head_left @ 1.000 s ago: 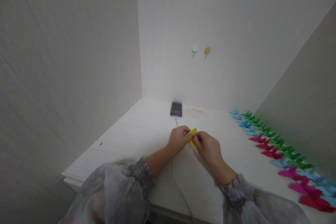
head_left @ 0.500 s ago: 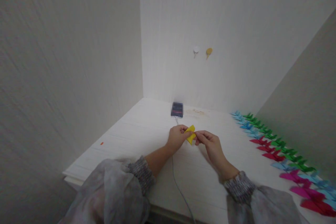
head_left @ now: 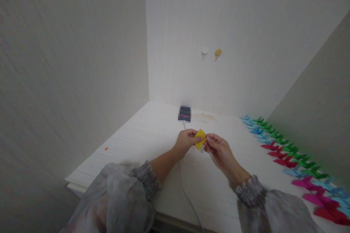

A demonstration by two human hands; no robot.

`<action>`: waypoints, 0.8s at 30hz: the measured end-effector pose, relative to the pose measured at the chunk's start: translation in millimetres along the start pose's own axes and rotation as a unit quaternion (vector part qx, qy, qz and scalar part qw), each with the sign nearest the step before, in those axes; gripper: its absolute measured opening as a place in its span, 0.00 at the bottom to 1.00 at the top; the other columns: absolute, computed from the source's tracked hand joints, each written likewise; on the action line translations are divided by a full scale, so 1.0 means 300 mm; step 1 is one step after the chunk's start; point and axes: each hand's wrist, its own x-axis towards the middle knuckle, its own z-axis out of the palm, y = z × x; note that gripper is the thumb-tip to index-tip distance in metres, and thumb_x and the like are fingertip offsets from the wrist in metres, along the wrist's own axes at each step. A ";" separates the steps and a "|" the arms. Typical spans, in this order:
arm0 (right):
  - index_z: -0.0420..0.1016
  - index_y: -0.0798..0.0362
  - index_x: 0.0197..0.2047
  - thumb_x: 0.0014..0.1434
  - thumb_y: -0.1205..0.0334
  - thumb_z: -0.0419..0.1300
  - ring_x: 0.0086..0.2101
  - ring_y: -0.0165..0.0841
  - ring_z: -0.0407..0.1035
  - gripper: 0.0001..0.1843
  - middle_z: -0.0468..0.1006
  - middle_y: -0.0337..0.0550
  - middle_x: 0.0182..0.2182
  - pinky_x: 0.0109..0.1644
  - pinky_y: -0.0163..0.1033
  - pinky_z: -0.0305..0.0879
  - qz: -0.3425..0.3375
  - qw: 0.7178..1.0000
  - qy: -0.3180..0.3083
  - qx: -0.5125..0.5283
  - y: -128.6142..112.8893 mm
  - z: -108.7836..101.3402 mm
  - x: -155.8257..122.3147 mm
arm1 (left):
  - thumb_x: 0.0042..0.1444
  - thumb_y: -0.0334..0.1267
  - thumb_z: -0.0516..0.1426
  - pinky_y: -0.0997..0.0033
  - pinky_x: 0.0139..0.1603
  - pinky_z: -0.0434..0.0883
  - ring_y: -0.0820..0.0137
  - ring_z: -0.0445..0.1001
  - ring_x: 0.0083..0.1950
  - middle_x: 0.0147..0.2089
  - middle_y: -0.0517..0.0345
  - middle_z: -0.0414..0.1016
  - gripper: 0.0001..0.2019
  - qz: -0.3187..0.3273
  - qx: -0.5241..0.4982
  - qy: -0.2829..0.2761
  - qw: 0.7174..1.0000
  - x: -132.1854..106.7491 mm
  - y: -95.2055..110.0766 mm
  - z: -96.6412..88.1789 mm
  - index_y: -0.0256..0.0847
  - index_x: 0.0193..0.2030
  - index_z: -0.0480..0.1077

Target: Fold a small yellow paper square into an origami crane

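A small folded piece of yellow paper (head_left: 200, 139) is held above the middle of the white table (head_left: 153, 131). My left hand (head_left: 186, 142) grips it from the left, thumb across its front and fingers behind. From the other side my right hand (head_left: 218, 147) pinches the paper's right corner between thumb and fingertips. Both hands are closed on the same paper. My fingers cover parts of its edges, and its far side is hidden.
Folded paper cranes (head_left: 284, 160) in blue, green, red and pink stand in rows along the right side. A phone (head_left: 185, 113) lies by the back wall, its cable (head_left: 186, 193) running under my left wrist. Two hooks (head_left: 218, 53) hang on the wall. An orange scrap (head_left: 106, 149) lies left.
The yellow paper has turned slightly and shows a wider face. My right hand has shifted a little to the right, still pinching the corner. My left hand has barely moved.
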 end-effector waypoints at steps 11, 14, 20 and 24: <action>0.69 0.56 0.28 0.45 0.60 0.60 0.14 0.19 0.50 0.08 0.63 0.32 0.14 0.19 0.29 0.46 -0.018 0.999 0.008 -0.031 0.009 0.006 0.000 | 0.33 0.37 0.61 0.73 0.32 0.64 0.75 0.68 0.27 0.26 0.57 0.70 0.15 0.002 -0.020 -0.032 0.999 0.001 -0.008 0.004 0.32 0.30 0.68; 0.70 0.56 0.28 0.46 0.60 0.60 0.14 0.19 0.50 0.08 0.63 0.32 0.15 0.19 0.30 0.45 -0.028 0.998 0.018 -0.054 0.002 0.009 -0.004 | 0.35 0.36 0.60 0.75 0.30 0.63 0.76 0.67 0.26 0.25 0.58 0.70 0.14 0.000 -0.013 -0.034 0.999 -0.005 0.004 0.007 0.32 0.31 0.67; 0.70 0.56 0.28 0.45 0.60 0.60 0.14 0.19 0.51 0.08 0.65 0.33 0.16 0.18 0.29 0.45 -0.040 0.996 0.034 -0.074 0.001 0.002 0.000 | 0.40 0.36 0.56 0.72 0.34 0.65 0.76 0.68 0.28 0.27 0.58 0.69 0.11 -0.017 -0.043 -0.050 0.998 -0.013 0.026 0.009 0.33 0.32 0.67; 0.69 0.56 0.27 0.44 0.60 0.60 0.14 0.20 0.52 0.08 0.65 0.33 0.15 0.17 0.29 0.44 -0.042 0.994 0.044 -0.087 0.002 0.002 0.002 | 0.38 0.36 0.58 0.71 0.35 0.65 0.76 0.68 0.29 0.29 0.57 0.70 0.13 -0.013 -0.049 -0.054 0.997 -0.012 0.024 0.007 0.33 0.33 0.67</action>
